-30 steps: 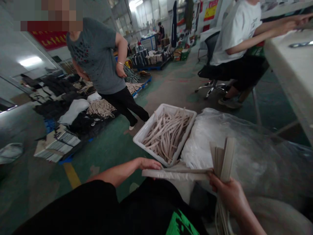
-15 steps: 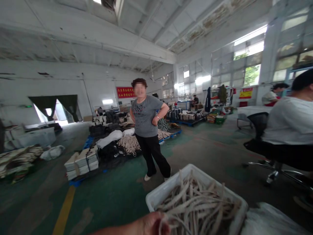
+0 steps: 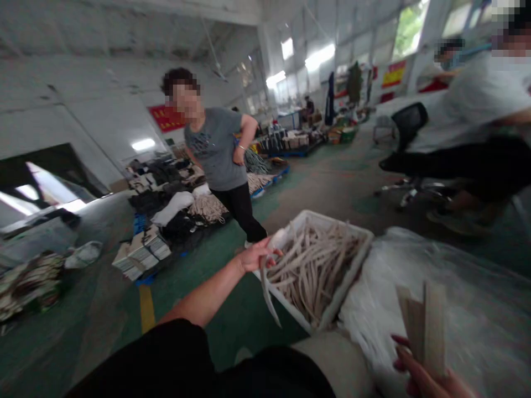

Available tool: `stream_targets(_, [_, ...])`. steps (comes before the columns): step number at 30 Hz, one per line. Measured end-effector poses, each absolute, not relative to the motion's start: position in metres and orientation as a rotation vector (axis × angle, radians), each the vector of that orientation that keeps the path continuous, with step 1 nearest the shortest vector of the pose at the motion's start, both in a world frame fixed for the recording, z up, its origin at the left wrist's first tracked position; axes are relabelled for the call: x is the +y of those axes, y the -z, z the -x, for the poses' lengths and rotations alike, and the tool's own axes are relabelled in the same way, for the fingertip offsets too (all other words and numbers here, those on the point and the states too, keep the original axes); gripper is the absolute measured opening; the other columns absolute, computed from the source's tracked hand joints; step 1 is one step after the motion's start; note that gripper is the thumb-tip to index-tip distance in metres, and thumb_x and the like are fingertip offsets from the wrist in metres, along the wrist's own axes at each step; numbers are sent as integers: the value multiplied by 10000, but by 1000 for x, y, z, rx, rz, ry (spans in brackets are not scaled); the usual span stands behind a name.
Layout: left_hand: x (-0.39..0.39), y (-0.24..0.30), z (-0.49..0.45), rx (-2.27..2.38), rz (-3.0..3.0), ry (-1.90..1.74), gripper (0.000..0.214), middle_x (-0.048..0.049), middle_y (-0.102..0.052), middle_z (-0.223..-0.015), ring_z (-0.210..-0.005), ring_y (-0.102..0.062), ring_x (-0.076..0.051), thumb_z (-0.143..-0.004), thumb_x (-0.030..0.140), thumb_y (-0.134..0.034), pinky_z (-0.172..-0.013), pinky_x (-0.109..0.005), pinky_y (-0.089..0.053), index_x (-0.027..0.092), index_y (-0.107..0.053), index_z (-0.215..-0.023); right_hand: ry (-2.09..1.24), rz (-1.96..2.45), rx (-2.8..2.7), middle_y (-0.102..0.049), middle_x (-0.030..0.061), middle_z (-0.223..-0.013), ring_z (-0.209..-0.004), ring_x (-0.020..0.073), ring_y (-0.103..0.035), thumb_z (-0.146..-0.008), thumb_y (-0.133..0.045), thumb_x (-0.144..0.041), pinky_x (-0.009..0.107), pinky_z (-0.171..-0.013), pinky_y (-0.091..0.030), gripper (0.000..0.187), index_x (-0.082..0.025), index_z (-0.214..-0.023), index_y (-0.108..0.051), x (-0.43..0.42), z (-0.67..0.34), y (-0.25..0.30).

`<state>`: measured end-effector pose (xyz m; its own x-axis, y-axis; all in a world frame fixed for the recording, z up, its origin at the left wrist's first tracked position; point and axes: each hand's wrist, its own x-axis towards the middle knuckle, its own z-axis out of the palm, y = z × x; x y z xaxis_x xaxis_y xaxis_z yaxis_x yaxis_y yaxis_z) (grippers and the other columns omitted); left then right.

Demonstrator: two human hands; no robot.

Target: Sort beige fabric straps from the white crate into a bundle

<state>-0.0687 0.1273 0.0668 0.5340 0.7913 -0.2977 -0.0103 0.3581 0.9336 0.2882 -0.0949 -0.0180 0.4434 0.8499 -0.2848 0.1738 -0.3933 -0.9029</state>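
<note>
My left hand [image 3: 258, 255] reaches out to the near left corner of a white plastic bin [image 3: 352, 276] and pinches one beige strip [image 3: 266, 287], which hangs down from its fingers over the bin's edge. The bin is full of a loose heap of beige strips [image 3: 315, 265]. My right hand [image 3: 418, 373] is at the bottom right, partly cut off, with its fingers closed on a small upright bundle of strips [image 3: 423, 326]. The picture is blurred by motion.
A large clear plastic bag [image 3: 448, 287] lies to the right of the bin. A person in a grey shirt [image 3: 219, 149] stands on the green floor beyond. Another person sits on an office chair [image 3: 409, 130] at the right. Pallets with stacked goods [image 3: 145, 251] are at the left.
The view has swung up and back down. My left hand has left the strip laid flat across my lap and now holds a single strip at the bin's corner. My right hand still holds its bundle.
</note>
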Motion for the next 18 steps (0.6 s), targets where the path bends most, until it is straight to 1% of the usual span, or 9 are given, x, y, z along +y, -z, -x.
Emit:
stream_targets(1, [134,-70,70,877,-1125,-597,691,-66,-700,-1020,-593,-660,-113,-807,246,-673,-537,-175,-438,239,-395,-1440,-1067,1826,-867,-714,90,-687,-516,249,-640,-620,-638,-664,394,-518,-541,587,-226,-995,-748,-111,-284,10])
stream_targets(3, [153,-67,70,932,-1230,-516,798,-70,-696,-1043,-634,-679,-130,-759,288,-763,-511,-170,-453,264,-380,-1459,-1067,1800,-788,-683,71,-627,-481,204,-587,-637,-632,-641,346,-490,-507,629,-146,-1013,-722,-123,-276,-6])
stream_targets(5, [176,-56,69,1015,-1326,-464,815,-68,-691,-1049,-648,-678,-125,-789,299,-743,-486,-158,-432,279,-337,-1495,-1090,1785,-720,-671,53,-620,-454,167,-548,-618,-660,-606,309,-461,-465,632,-124,-1025,-704,-120,-271,-15])
stream_targets(8, [214,-36,59,1143,-1454,-414,763,-74,-684,-1076,-651,-659,-108,-838,278,-671,-501,-165,-433,282,-320,-1515,-1084,1769,-679,-659,34,-616,-445,141,-526,-647,-681,-555,275,-445,-422,559,-131,-1010,-700,-119,-269,-17])
stream_targets(11, [251,-18,36,1360,-1605,-355,715,-95,-678,-1144,-746,-672,-132,-870,235,-600,-641,-241,-517,257,-313,-1524,-1081,1765,-642,-650,22,-609,-441,132,-520,-664,-707,-517,261,-438,-403,491,-143,-983,-701,-126,-269,-15])
stream_targets(13, [269,-5,16,1563,-1795,-307,756,-124,-655,-1235,-943,-675,-181,-842,202,-633,-805,-302,-532,215,-315,-1528,-1086,1777,-625,-651,18,-616,-439,125,-516,-673,-715,-494,252,-432,-393,465,-146,-981,-702,-130,-269,-15])
stream_targets(15, [276,14,-7,1711,-2039,-241,732,-151,-628,-1305,-1139,-616,-229,-792,201,-701,-941,-327,-483,159,-425,-1468,-1100,1798,-616,-650,12,-620,-439,119,-511,-686,-712,-474,244,-430,-387,449,-147,-994,-704,-131,-269,-16])
stream_targets(16, [273,25,-19,1725,-2139,-177,647,-153,-637,-1296,-1180,-593,-244,-777,218,-723,-969,-324,-461,135,-524,-1387,-1110,1810,-608,-648,10,-620,-439,117,-510,-690,-710,-464,241,-432,-388,443,-148,-1001,-704,-131,-269,-17])
stream_targets(18, [251,51,-43,1616,-2200,38,367,-129,-710,-1143,-1115,-621,-249,-787,282,-726,-934,-306,-463,112,-697,-1112,-1130,1828,-590,-645,6,-615,-440,115,-507,-696,-707,-448,239,-436,-392,432,-148,-1006,-704,-129,-268,-17])
